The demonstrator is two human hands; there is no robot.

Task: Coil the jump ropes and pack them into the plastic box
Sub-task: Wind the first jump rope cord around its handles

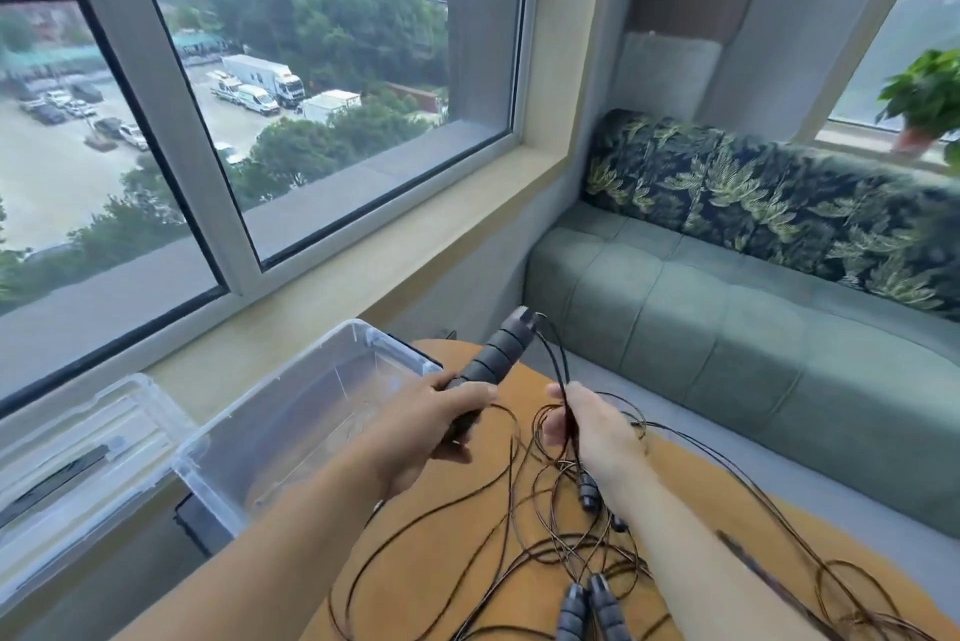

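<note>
- My left hand (431, 419) is clenched around one black jump-rope handle (496, 354), which is lifted off the table and tilts up toward 1 o'clock.
- My right hand (592, 425) is pinched shut on the thin dark cord (558, 370) that runs up to that handle's tip.
- Two more handles (589, 612) lie side by side at 6 o'clock, touching, and another small black fitting (587, 492) hangs just under my right wrist.
- Loose cord is tangled all over the round wooden table (467, 526); how many ropes, I can't tell.
- One clear plastic box (291, 427) sits open at 9 o'clock of my hands, with no rope in it.
- One clear lid (78, 464) lies beyond it, further to 9 o'clock.
- A green sofa (727, 328) with leaf-print cushions (753, 204) runs along 2 o'clock, with one potted plant (924, 100) on the sill.
- A big window (311, 110) fills 11 o'clock.
</note>
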